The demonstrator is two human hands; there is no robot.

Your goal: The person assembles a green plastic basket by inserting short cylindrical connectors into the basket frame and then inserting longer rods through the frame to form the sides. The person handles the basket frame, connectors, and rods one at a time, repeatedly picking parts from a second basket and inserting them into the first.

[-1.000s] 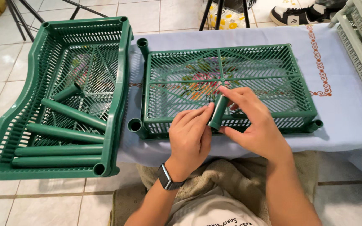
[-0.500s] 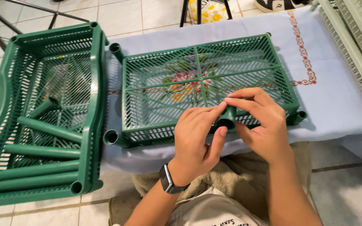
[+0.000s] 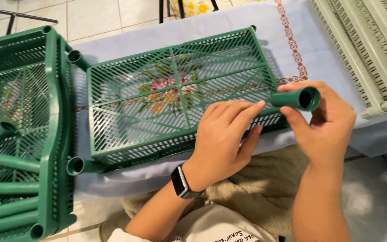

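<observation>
My right hand holds a short green plastic tube by its middle, its open end turned toward me, above the right front corner of a green slatted shelf tray. My left hand rests with its fingers spread on the tray's front rim, fingertips just left of the tube. A dark watch sits on the left wrist. The tray lies on a pale blue embroidered cloth with round sockets at its left corners.
A second green tray at the left holds several long green tubes. Pale grey slatted racks lie at the upper right. A beige towel covers my lap. Tiled floor lies beyond.
My right hand has carried the tube to the right, away from my left hand, which let go of it. The view has shifted right, so both trays sit further left.
</observation>
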